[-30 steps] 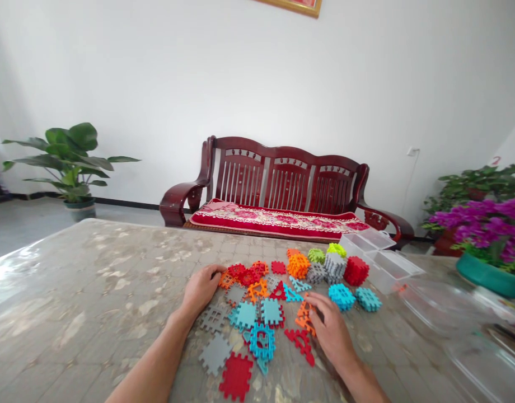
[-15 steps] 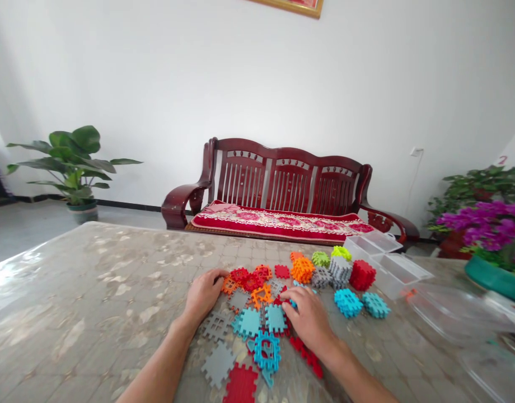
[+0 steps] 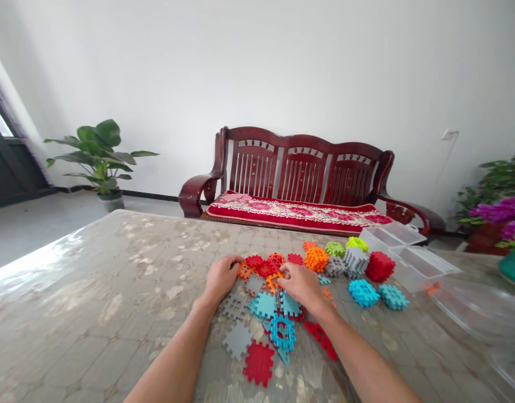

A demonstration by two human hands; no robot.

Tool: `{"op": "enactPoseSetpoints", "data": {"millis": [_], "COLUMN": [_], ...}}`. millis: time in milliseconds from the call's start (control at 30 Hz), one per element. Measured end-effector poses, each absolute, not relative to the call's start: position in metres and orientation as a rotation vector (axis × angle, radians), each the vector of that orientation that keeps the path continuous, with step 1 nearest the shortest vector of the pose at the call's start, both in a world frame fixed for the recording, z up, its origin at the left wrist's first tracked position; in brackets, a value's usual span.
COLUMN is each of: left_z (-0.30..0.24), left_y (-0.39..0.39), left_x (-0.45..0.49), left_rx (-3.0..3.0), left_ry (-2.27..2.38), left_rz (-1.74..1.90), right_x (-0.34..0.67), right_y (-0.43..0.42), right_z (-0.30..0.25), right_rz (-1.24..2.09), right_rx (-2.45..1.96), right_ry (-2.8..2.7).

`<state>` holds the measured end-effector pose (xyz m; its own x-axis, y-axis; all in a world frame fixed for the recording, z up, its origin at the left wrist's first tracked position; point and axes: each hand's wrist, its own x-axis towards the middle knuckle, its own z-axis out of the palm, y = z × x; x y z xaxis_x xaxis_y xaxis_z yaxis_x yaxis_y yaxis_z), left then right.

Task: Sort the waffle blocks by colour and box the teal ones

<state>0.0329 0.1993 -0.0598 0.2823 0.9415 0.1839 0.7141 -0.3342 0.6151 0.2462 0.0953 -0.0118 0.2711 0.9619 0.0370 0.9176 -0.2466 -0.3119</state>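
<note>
A loose heap of toothed interlocking plastic tiles lies in front of me. At its left edge rests my left hand (image 3: 222,278), thumb and forefinger apart, beside an orange tile (image 3: 245,271); it holds nothing I can see. Over the heap's right side, my right hand (image 3: 302,286) has its thumb and forefinger pinched at an orange open-frame tile (image 3: 273,283). Red tiles (image 3: 254,262) lie just beyond. Closer to me are teal tiles (image 3: 266,305), a blue frame tile (image 3: 282,331), grey tiles (image 3: 237,340) and a red square tile (image 3: 258,362).
Stacked tiles stand at the right: orange (image 3: 316,259), grey (image 3: 356,262), red (image 3: 380,266) and blue (image 3: 364,293). Behind them is a clear plastic box (image 3: 425,266). A patterned cloth covers the table (image 3: 127,291); a wooden bench (image 3: 303,173) stands beyond.
My right hand has moved a little away from me and left across the heap, to the orange frame tile. My left hand stays by the heap's left edge. The view has shifted left.
</note>
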Motion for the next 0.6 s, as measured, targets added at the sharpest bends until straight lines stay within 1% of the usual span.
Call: {"op": "enactPoseSetpoints", "data": {"millis": [167, 267, 433, 500, 600], "left_z": [-0.057, -0.053, -0.053, -0.054, -0.054], "left_y": [0.198, 0.195, 0.196, 0.197, 0.197], "left_x": [0.033, 0.033, 0.033, 0.033, 0.033], "left_rx": [2.138, 2.135, 2.130, 2.127, 2.136], "left_ry": [1.506, 1.506, 1.506, 1.510, 1.514], "left_rz": [0.717, 0.711, 0.706, 0.701, 0.689], "right_x": [0.250, 0.262, 0.294, 0.307, 0.325], "right_y": [0.095, 0.093, 0.085, 0.080, 0.069], "right_z": [-0.016, -0.014, -0.013, -0.014, -0.017], "right_rz": [0.212, 0.262, 0.249, 0.328, 0.545], "right_rx": [-2.233, -2.101, -1.872, -1.835, -1.806], "right_ry": [-1.664, -1.528, -1.340, -1.236, -1.102]}}
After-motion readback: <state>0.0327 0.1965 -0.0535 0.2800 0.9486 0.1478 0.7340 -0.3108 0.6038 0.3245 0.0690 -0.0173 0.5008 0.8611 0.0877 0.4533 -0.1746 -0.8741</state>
